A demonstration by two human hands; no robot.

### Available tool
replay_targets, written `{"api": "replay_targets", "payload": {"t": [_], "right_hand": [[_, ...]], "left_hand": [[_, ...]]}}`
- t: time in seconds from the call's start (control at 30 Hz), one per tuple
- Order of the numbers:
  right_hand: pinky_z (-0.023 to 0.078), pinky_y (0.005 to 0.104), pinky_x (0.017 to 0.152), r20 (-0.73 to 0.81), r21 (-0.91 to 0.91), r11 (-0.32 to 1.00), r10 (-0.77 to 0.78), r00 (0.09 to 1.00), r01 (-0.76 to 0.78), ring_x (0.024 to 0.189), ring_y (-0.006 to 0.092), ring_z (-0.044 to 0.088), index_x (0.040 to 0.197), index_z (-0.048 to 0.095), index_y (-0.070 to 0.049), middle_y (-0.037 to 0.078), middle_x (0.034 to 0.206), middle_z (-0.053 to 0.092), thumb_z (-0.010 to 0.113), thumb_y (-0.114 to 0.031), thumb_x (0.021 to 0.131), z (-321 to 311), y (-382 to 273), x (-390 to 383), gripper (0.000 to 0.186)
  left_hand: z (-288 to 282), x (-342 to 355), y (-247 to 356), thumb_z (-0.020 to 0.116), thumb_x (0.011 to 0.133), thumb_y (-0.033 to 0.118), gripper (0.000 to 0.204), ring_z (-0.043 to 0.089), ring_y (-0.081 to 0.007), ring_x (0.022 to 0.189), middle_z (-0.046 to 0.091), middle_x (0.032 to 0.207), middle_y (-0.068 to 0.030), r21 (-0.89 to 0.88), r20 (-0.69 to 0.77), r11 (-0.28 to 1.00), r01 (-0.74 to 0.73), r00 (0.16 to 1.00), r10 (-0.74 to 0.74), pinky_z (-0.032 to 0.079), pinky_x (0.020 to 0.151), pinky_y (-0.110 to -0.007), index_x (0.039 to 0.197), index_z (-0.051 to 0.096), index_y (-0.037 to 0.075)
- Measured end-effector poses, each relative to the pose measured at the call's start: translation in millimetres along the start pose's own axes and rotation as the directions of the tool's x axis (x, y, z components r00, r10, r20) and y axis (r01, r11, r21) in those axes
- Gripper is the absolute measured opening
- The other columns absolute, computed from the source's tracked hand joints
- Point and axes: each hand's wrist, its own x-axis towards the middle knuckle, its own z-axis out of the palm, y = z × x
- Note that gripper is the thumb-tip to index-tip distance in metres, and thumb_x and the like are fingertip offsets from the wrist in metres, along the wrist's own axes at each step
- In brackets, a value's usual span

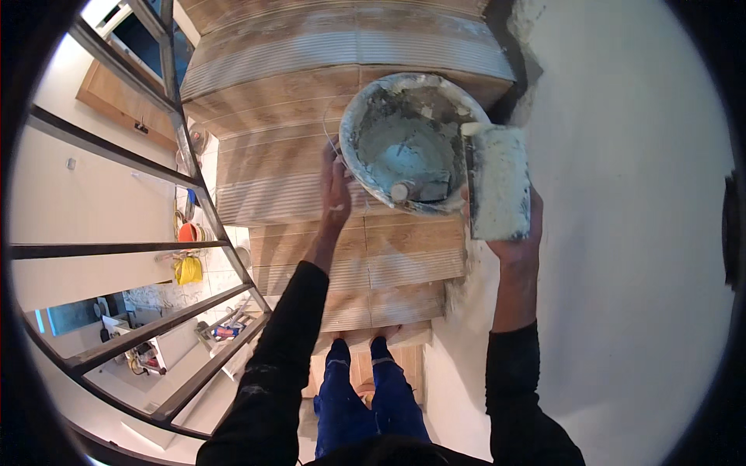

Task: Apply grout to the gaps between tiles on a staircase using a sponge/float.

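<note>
A flat rectangular plate, coated in streaky off-white paste with dark worn edges (500, 183), stood on the right, its long sides running roughly up and down the view and its left edge overlapping the bucket's rim; whether the two touched could not be told. Beside it was a round, wide-mouthed bucket with a paste-crusted rim (348, 128).

The person's right hand (528, 221) was closed around the plate from behind and below, most of its fingers hidden, with the forearm rising straight from a black sleeve (513, 365). The left hand (336, 186) was by the bucket's left side, fingers close together and pointing up the view; whether they gripped it could not be told. A thin wire handle (325, 116) curved out near those fingertips.

The bucket held smooth, wet, grey-green paste (400, 147), with rougher crust up its inner wall. Near its lower rim lay a flat dark tool with a round, pale knob (399, 192).

Around them were wood-patterned stair steps with ribbed edges (287, 194), a smooth pale wall (629, 233) and a dark metal railing (203, 194).
</note>
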Motion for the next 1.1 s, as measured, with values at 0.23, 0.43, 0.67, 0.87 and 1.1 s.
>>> {"api": "replay_targets", "payload": {"t": [0.23, 0.43, 0.67, 0.87, 1.1], "right_hand": [[0.059, 0.0560, 0.104, 0.002, 0.045, 0.975, -0.217, 0.976, 0.217, 0.121, 0.0384, 0.070, 0.150, 0.054, -0.002, 0.022, 0.138, 0.068, 0.054, -0.037, 0.105, -40.7, 45.2, -118.6, 0.057], [0.060, 0.0509, 0.104, 0.184, 0.090, 0.991, -0.115, 0.976, 0.100, 0.124, 0.0363, 0.070, 0.148, 0.056, 0.002, 0.020, 0.140, 0.068, 0.063, -0.026, 0.102, -49.7, 96.2, -138.1, 0.055], [0.049, 0.0547, 0.116, 0.256, 0.067, 0.997, -0.065, 0.965, 0.050, 0.138, 0.0346, 0.060, 0.154, 0.047, 0.003, 0.021, 0.152, 0.059, 0.055, -0.018, 0.105, -42.7, 124.9, -129.5, 0.054], [0.048, 0.0547, 0.116, 0.308, -0.162, 0.964, -0.154, 0.939, 0.211, 0.138, 0.0357, 0.060, 0.157, 0.045, 0.001, 0.019, 0.152, 0.059, 0.052, -0.021, 0.106, -60.5, 142.3, -149.7, 0.056], [0.046, 0.0569, 0.117, 0.033, 0.129, 0.991, 0.017, 0.999, -0.022, 0.143, 0.0355, 0.054, 0.157, 0.044, 0.002, 0.020, 0.155, 0.056, 0.054, -0.025, 0.104, -89.5, 146.0, -221.5, 0.061]], "left_hand": [[23.3, -7.5, -30.5, 0.029, 0.117, 0.029, 0.054, 0.041, -0.0437, 0.148, 0.044, 0.159, -0.0289, 0.478, 0.003, 0.863, -0.165, 0.982, 0.187, 0.028, 0.127, -0.045, 0.156, 0.041, -0.006], [73.9, -46.0, -0.1, 0.032, 0.116, 0.039, 0.060, 0.046, -0.0366, 0.147, 0.045, 0.160, -0.0186, -0.199, -0.052, 0.952, 0.232, 0.968, -0.247, 0.040, 0.120, -0.048, 0.164, 0.034, 0.003], [31.7, -25.3, 79.9, 0.041, 0.109, 0.064, 0.065, 0.063, -0.0274, 0.123, 0.060, 0.144, -0.0083, -0.254, 0.078, 0.866, 0.431, 0.901, -0.426, 0.053, 0.102, -0.048, 0.147, 0.053, 0.013], [37.1, 3.9, 110.2, 0.075, 0.098, 0.043, 0.058, 0.067, -0.0320, 0.115, 0.066, 0.132, -0.0145, -0.140, 0.153, 0.808, 0.572, 0.819, -0.553, 0.059, 0.091, -0.047, 0.138, 0.059, 0.006], [27.8, -55.7, 135.0, 0.085, 0.089, 0.025, 0.052, 0.073, -0.0236, 0.101, 0.075, 0.112, -0.0105, -0.118, 0.154, 0.753, 0.647, 0.761, -0.630, 0.061, 0.087, -0.039, 0.127, 0.067, -0.004]]}}
